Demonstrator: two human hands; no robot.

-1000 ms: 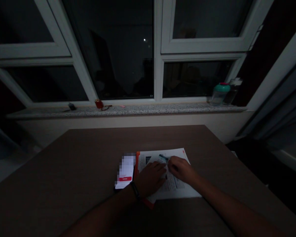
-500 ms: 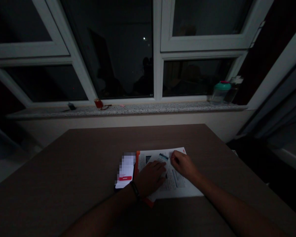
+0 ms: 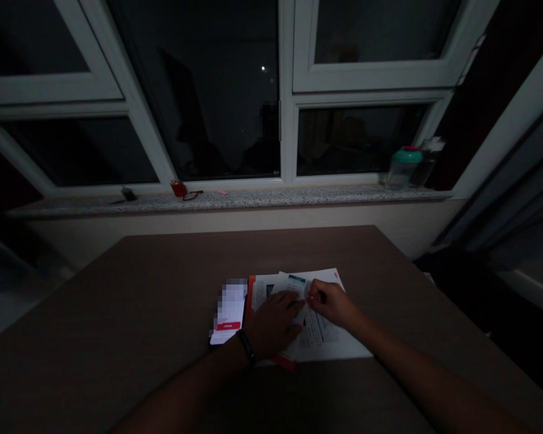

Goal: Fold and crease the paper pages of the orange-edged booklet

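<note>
Head camera view: a small paper [image 3: 294, 288] is lying on top of a big white sheet [image 3: 330, 343], near the front of a brown table [image 3: 163, 289] and a bit right of its middle. The small paper is white with a blue-green strip at its far end, and it is lifting up a little and looks bent. The left hand [image 3: 271, 325] is pressing down on the sheet and the near side of the small paper, with its fingers lying flat and a little apart. The right hand [image 3: 331, 303] is touching the right edge of the small paper, with its fingers bunched together. It is too dark to tell if they are pinching the paper or just resting on it.

The sheet is lying on an orange book [image 3: 251, 307]. Just left of the book, a phone [image 3: 228, 313] is lying with its bright screen blurred out. A black band [image 3: 247, 347] is going around the left wrist. Past the table, a speckled stone sill [image 3: 208, 200] is running under a dark window [image 3: 212, 90]. A red thing [image 3: 178, 188], glasses [image 3: 192, 196] and a bottle with a green lid [image 3: 402, 170] are sitting on the sill.

The left hand is hiding part of the small paper, and the words on the sheet are too small to read.
</note>
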